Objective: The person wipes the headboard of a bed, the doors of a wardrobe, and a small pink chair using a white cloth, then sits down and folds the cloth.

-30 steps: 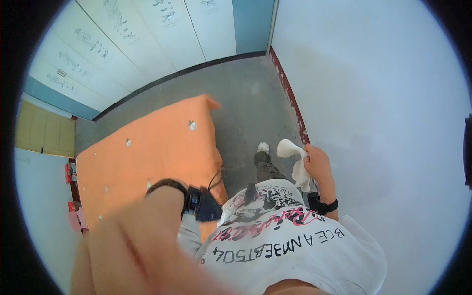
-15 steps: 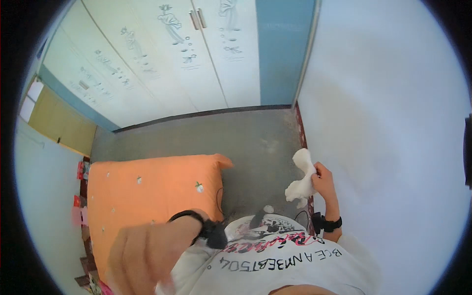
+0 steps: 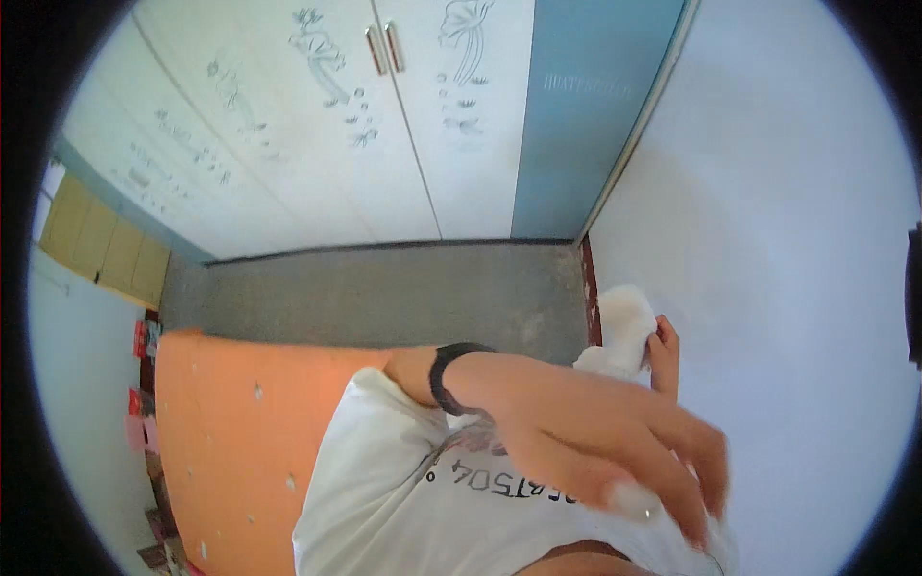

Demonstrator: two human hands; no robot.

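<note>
My left hand (image 3: 586,432) reaches across the front of my white shirt (image 3: 375,470) toward the right, large and close to view. Its fingers are loosely bent and apart, with no held thing to be seen. At the thumb's tip is a pale shiny patch that I cannot make out for certain. A black band (image 3: 444,379) circles the left wrist. Beyond it, low by the right wall, my right hand (image 3: 664,350) is closed on the edge of a soft white cloth (image 3: 624,324), which hangs crumpled. My left hand partly hides the right forearm.
An orange-covered bed (image 3: 250,422) lies to the left. Across the grey floor (image 3: 384,298) stands a white wardrobe (image 3: 384,163) with etched drawings and a blue side panel (image 3: 576,106). A white wall (image 3: 778,259) is close on the right. Small red and pink things (image 3: 143,432) line the left wall.
My left hand has swung from over the bed at lower left to across my body at the right. The right hand keeps the cloth, now a little further right. The view has shifted slightly.
</note>
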